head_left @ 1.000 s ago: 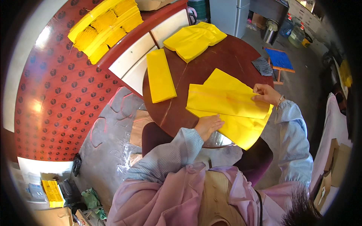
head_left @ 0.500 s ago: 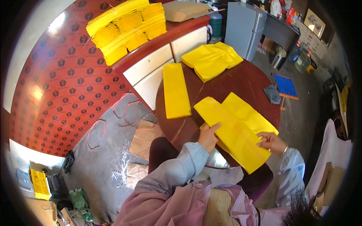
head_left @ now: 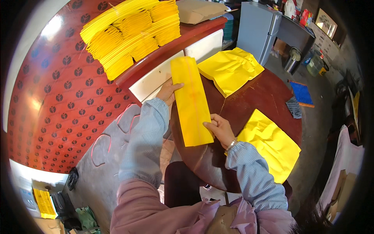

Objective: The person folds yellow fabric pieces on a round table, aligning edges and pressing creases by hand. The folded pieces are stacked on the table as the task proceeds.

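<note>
A narrow, folded yellow sheet (head_left: pixel 191 103) with a reddish line along it is held above the left side of the round brown table (head_left: pixel 257 93). My left hand (head_left: pixel 168 93) grips its left edge, with the thumb on top. Pinched at its lower right edge are the fingers of my right hand (head_left: pixel 220 128). A wider, creased yellow sheet (head_left: pixel 269 146) lies to the right of my right hand, partly over the near table edge. Toward the far side of the table rests another crumpled yellow sheet (head_left: pixel 230 71). The strip seen earlier at the table's left is hidden.
Tall bundles of folded yellow sheets (head_left: pixel 132 35) and a flat cardboard piece (head_left: pixel 200 11) stand on the red-topped cabinet (head_left: pixel 156 80) behind. A grey fridge (head_left: pixel 255 31) is at the back. A small blue-topped stool (head_left: pixel 301 93) stands beyond the table's right edge.
Both hands have carried the folded yellow sheet from the table's near right to its left, turning it more upright. The wider sheet beneath it is now uncovered.
</note>
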`<act>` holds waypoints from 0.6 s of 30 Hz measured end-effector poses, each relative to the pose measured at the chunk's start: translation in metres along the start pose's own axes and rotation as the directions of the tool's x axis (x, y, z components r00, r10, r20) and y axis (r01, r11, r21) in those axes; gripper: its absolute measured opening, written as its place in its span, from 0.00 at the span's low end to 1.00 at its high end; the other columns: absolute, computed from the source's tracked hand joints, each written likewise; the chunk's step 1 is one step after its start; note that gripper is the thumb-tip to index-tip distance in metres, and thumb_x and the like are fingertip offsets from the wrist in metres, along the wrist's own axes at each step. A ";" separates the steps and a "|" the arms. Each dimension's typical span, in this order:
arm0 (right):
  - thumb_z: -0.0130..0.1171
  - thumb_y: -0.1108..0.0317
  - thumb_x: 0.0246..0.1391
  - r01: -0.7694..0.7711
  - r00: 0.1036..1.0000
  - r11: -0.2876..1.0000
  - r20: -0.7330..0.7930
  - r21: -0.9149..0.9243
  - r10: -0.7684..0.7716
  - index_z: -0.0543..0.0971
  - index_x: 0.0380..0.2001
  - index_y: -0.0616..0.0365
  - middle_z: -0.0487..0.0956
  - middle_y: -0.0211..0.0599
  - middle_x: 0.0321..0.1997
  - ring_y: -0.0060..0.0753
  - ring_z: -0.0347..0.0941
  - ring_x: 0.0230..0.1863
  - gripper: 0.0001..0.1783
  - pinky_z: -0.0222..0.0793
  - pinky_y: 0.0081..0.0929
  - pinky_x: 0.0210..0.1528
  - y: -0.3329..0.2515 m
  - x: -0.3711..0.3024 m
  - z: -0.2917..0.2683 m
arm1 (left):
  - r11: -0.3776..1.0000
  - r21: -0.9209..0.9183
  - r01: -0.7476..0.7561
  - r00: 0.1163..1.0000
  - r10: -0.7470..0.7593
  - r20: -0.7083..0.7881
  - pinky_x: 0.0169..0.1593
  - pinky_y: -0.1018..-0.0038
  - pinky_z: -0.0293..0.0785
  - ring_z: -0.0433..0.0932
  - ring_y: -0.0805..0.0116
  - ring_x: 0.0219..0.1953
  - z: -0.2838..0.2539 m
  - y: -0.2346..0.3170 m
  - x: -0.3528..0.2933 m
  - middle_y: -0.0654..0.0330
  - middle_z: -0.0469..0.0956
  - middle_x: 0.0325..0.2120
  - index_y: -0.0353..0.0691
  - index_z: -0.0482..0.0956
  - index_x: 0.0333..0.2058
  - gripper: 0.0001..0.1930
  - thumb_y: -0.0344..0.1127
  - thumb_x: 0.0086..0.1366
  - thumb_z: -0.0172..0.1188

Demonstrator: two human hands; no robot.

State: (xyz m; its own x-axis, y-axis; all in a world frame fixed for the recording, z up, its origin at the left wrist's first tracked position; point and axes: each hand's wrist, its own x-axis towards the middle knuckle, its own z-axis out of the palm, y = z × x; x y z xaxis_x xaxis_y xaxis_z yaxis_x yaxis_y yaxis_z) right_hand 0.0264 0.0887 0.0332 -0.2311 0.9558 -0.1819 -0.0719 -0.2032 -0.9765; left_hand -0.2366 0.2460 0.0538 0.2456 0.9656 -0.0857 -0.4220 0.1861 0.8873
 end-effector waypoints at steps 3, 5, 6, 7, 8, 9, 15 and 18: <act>0.70 0.67 0.61 0.045 0.988 0.993 -0.142 -0.113 -0.061 0.81 0.44 0.63 0.77 0.24 0.25 0.15 0.70 0.27 0.13 0.66 0.22 0.30 0.031 0.036 0.009 | 0.990 0.105 0.092 0.981 -0.072 -0.182 0.61 0.64 0.82 0.84 0.55 0.56 -0.025 -0.039 0.027 0.45 0.80 0.57 0.26 0.70 0.64 0.24 0.26 0.72 0.62; 0.70 0.67 0.60 -0.047 0.976 0.970 -0.218 -0.237 -0.006 0.82 0.44 0.63 0.76 0.25 0.24 0.15 0.69 0.26 0.13 0.66 0.22 0.29 0.048 0.042 0.006 | 0.970 0.160 0.181 0.947 -0.128 -0.296 0.60 0.65 0.82 0.84 0.55 0.55 -0.037 -0.058 0.034 0.44 0.81 0.56 0.25 0.70 0.64 0.24 0.26 0.72 0.62; 0.71 0.66 0.59 -0.016 0.980 0.959 -0.194 -0.281 -0.041 0.81 0.44 0.64 0.79 0.27 0.25 0.15 0.71 0.27 0.15 0.68 0.21 0.32 0.052 0.040 0.002 | 0.965 0.173 0.195 0.940 -0.133 -0.313 0.59 0.66 0.83 0.85 0.55 0.54 -0.041 -0.063 0.035 0.44 0.81 0.56 0.25 0.70 0.64 0.25 0.27 0.72 0.63; 0.71 0.66 0.60 0.020 0.980 0.961 -0.184 -0.276 -0.074 0.81 0.44 0.64 0.80 0.27 0.26 0.15 0.72 0.28 0.15 0.69 0.21 0.33 0.055 0.039 0.002 | 0.963 0.187 0.192 0.939 -0.125 -0.320 0.59 0.66 0.83 0.85 0.55 0.53 -0.043 -0.066 0.036 0.44 0.81 0.55 0.25 0.70 0.64 0.25 0.27 0.72 0.63; 0.70 0.66 0.60 0.020 0.980 0.965 -0.188 -0.262 -0.072 0.81 0.44 0.64 0.80 0.27 0.26 0.15 0.72 0.28 0.14 0.70 0.21 0.34 0.056 0.036 0.002 | 0.957 0.201 0.209 0.934 -0.134 -0.331 0.57 0.67 0.84 0.85 0.56 0.52 -0.043 -0.066 0.036 0.45 0.82 0.54 0.25 0.70 0.64 0.25 0.27 0.71 0.63; 0.70 0.66 0.60 0.003 0.981 0.974 -0.189 -0.228 -0.047 0.82 0.44 0.63 0.81 0.27 0.27 0.15 0.73 0.29 0.14 0.71 0.21 0.35 0.056 0.033 0.002 | 0.955 0.214 0.206 0.933 -0.127 -0.336 0.55 0.69 0.85 0.86 0.57 0.50 -0.042 -0.063 0.036 0.45 0.82 0.54 0.26 0.70 0.63 0.25 0.27 0.71 0.64; 0.67 0.70 0.64 0.037 0.971 0.988 -0.228 -0.151 -0.072 0.81 0.46 0.62 0.84 0.27 0.30 0.13 0.76 0.31 0.11 0.72 0.19 0.36 0.051 0.025 0.011 | 0.917 0.318 0.243 0.932 -0.130 -0.337 0.47 0.74 0.87 0.88 0.62 0.44 -0.024 -0.044 0.034 0.48 0.84 0.50 0.27 0.70 0.64 0.27 0.29 0.70 0.67; 0.67 0.70 0.64 0.041 0.970 0.992 -0.234 -0.120 -0.068 0.81 0.45 0.63 0.85 0.27 0.30 0.12 0.76 0.32 0.10 0.72 0.19 0.36 0.054 0.026 0.012 | 0.897 0.351 0.268 0.927 -0.140 -0.349 0.45 0.74 0.87 0.88 0.63 0.44 -0.025 -0.045 0.037 0.48 0.85 0.48 0.27 0.70 0.63 0.28 0.29 0.69 0.68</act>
State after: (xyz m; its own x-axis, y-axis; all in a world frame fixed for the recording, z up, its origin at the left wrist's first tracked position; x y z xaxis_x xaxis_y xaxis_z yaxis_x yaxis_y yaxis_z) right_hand 0.0053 0.1001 -0.0225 0.0075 0.9906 -0.1367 0.0359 -0.1369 -0.9899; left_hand -0.2307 0.2776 -0.0005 -0.0174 0.9320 -0.3620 -0.0060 0.3619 0.9322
